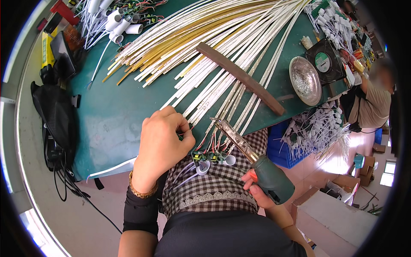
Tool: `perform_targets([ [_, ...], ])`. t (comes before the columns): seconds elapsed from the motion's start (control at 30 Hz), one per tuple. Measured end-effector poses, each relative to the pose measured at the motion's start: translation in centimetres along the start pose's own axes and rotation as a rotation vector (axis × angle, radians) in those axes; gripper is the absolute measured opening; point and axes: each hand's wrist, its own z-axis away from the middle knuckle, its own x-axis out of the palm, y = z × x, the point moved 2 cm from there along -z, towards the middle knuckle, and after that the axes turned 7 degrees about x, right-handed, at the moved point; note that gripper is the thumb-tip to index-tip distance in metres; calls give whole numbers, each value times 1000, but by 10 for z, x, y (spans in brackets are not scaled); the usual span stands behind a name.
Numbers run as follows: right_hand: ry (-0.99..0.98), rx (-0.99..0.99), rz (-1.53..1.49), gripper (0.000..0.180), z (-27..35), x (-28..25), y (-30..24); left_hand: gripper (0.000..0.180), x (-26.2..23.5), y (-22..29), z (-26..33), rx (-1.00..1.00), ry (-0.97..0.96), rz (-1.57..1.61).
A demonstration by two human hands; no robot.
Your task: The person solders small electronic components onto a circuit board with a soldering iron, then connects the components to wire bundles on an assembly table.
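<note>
My right hand (260,192) is closed around the dark green handle of a soldering iron (274,180). Its pitted metal barrel points up and left, with the bent tip over the ends of white LED strips (205,100). Close to that tip, my left hand (165,139) is pinched on thin wires (191,127) beside a strip end; its fingertips partly hide them. Below, small green circuit boards (200,157) with red and white wires hang at the table edge over my checked apron. White plastic caps (230,160) are among them.
A brown bar (242,79) lies across the strips on the green table (111,132). A metal dish (305,81) and black fan (325,62) stand right. White tubes (122,26) lie far left. A blue crate (280,147) holds wired parts. A person (372,100) sits at far right.
</note>
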Motion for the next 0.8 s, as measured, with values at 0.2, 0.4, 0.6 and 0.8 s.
perform_targets([
  [0.2,-2,-76,46,42,-4,0,-3,8,-2,2,0,1,0,-2],
  [0.4,-13,61,11,40,-1,-1,-2,8,-1,1,1,-3,3,-2],
  [0.6,24,97,-39,40,0,-1,-2,7,-1,1,0,3,8,4],
  [0.8,25,116,-59,39,-2,0,-4,7,1,-1,1,-13,2,15],
])
